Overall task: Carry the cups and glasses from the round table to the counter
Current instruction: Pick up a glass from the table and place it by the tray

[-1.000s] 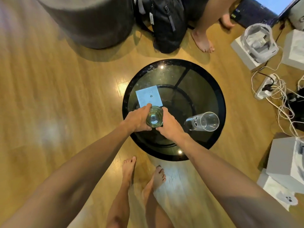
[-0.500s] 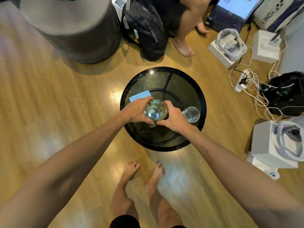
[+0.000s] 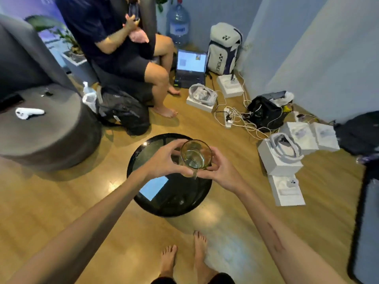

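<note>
A clear, greenish-tinted glass hangs upright well above the round black glass table. My left hand wraps its left side and my right hand cups its right side and base. A pale blue card lies on the table's near left part. The second glass that stood on the table's right side is hidden behind my hands. No counter shows in the head view.
A seated person with a black backpack at their feet is beyond the table. A big grey round pouf stands left. White boxes, cables and a power strip litter the floor right. My bare feet stand on wood floor.
Both hands have lifted the glass off the table and raised it. My head has tilted up, so the room beyond the table came into view.
</note>
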